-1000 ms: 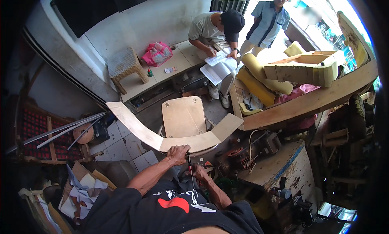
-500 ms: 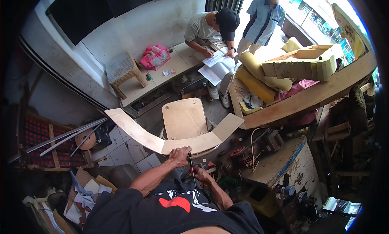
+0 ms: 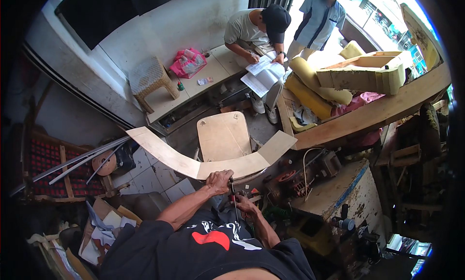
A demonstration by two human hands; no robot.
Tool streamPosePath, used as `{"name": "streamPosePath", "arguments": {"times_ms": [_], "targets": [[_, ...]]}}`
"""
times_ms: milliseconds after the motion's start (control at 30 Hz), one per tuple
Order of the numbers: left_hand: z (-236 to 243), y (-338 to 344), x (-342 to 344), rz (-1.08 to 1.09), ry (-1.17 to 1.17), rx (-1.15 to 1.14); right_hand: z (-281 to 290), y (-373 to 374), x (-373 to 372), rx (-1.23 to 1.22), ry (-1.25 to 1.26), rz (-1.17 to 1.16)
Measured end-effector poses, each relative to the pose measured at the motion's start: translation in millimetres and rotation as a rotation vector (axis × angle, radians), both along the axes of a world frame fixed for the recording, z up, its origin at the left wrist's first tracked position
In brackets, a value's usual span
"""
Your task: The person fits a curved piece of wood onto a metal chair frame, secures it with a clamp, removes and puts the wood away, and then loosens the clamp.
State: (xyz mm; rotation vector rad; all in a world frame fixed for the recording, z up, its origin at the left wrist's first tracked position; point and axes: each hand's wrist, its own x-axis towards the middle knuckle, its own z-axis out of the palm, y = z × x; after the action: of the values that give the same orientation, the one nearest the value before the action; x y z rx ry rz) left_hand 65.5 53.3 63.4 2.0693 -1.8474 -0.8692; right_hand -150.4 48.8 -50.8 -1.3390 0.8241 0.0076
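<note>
My left hand (image 3: 220, 181) is closed at the near edge of a curved, pale plywood chair frame (image 3: 225, 169), its knuckles upward. The frame bends around a rounded seat board (image 3: 223, 137) that lies on its far side. Just below and to the right, my right hand (image 3: 247, 204) is closed around a slim tool (image 3: 232, 192) with a dark and red body. A thin rod runs from the tool toward my shirt. The tool's dark upper end is beside my left fingers; its exact kind is unclear.
A person (image 3: 252, 35) sits on the tiled ledge with papers (image 3: 264, 74); another person (image 3: 317, 25) stands behind. A woven stool (image 3: 151, 81) and pink bag (image 3: 189, 63) are on the ledge. Foam-padded frames (image 3: 361, 79) fill the right; a motor (image 3: 293, 180) is near my right.
The whole view has shifted slightly to the right and up. My hands stay at the plywood frame and the tool, with little visible change in grip.
</note>
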Motion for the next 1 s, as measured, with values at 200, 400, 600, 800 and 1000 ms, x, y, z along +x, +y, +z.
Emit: {"name": "streamPosePath", "arguments": {"times_ms": [200,400,600,800,1000], "targets": [[-6,16,1,0.027,0.001,-0.010,33,-2,17,-0.280,0.386,0.242],[-6,3,1,0.004,0.013,-0.065,5,-14,0,-0.073,0.155,0.241],[-11,0,-5,-0.034,0.025,-0.179,-22,-4,-10,0.072,-0.024,-0.020],[-6,4,6,-0.005,-0.016,-0.022,8,-6,14,-0.161,0.267,0.117],[11,-1,23,-0.176,0.176,0.045,13,2,10,0.133,0.033,-0.179]]}}
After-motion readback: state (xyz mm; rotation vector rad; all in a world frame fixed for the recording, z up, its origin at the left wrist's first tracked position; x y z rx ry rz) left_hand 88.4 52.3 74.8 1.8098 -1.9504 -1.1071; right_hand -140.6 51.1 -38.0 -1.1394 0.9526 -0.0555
